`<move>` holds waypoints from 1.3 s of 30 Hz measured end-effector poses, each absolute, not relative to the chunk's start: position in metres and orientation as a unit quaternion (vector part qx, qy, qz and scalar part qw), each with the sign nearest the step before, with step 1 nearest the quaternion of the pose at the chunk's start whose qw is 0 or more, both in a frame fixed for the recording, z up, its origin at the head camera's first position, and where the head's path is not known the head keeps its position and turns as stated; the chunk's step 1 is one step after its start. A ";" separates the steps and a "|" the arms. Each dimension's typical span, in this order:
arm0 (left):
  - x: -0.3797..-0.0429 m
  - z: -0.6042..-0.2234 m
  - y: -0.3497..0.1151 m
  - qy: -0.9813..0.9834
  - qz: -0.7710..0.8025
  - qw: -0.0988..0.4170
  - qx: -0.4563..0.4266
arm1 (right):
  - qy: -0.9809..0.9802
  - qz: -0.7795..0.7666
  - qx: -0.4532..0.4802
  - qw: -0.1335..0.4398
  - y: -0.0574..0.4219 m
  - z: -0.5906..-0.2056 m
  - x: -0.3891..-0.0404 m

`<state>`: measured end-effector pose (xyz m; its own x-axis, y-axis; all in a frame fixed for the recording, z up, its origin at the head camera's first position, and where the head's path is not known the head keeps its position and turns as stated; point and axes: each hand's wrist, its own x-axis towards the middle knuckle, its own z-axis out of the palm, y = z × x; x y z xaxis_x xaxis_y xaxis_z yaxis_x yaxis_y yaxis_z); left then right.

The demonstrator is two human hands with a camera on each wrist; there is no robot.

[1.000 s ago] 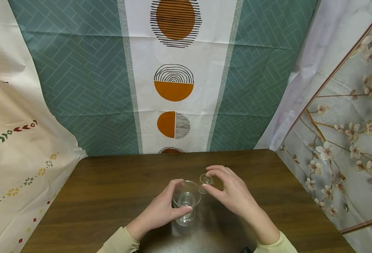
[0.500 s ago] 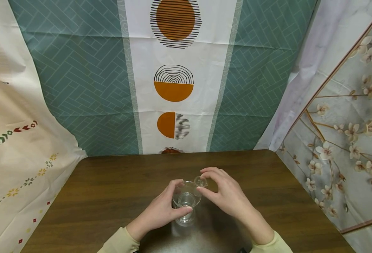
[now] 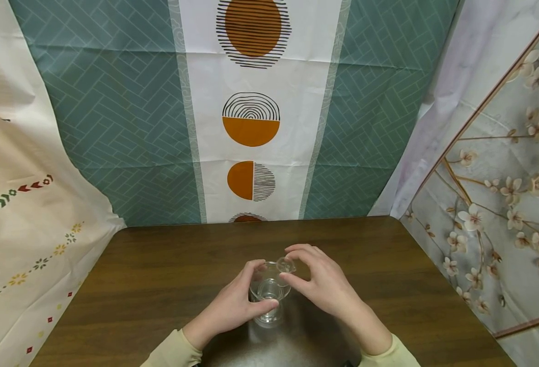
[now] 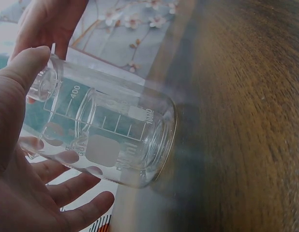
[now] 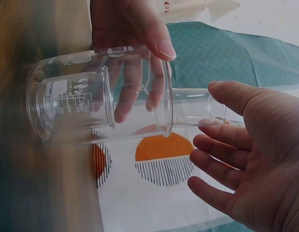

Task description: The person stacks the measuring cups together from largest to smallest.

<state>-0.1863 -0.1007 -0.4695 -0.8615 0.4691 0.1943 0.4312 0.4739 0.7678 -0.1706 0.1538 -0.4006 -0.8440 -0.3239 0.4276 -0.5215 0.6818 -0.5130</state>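
Observation:
A large clear glass beaker (image 3: pixel 270 312) with white markings stands upright on the brown table. A smaller beaker (image 5: pixel 74 104) with its own white scale sits inside it, near the bottom. My left hand (image 3: pixel 233 307) grips the large beaker from the left, thumb in front and fingers round the far side. Just over the right part of its rim, my right hand (image 3: pixel 326 283) pinches a small glass beaker (image 3: pixel 286 264) between thumb and fingers. In the right wrist view, that small beaker (image 5: pixel 190 107) is seen at the large beaker's mouth; whether they touch I cannot tell.
The wooden table (image 3: pixel 168 275) stretches out on both sides of the hands. A green and white patterned cloth (image 3: pixel 251 153) hangs behind its back edge. Printed cloths hang at the left (image 3: pixel 31 229) and right (image 3: pixel 494 229).
My right hand has moved left with the small beaker, from beside the large beaker to over its rim. The left hand and the large beaker have stayed still.

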 end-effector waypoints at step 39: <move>-0.186 -0.470 -0.101 0.858 0.441 0.028 0.261 | -0.917 0.295 0.243 0.113 0.150 -0.426 -0.177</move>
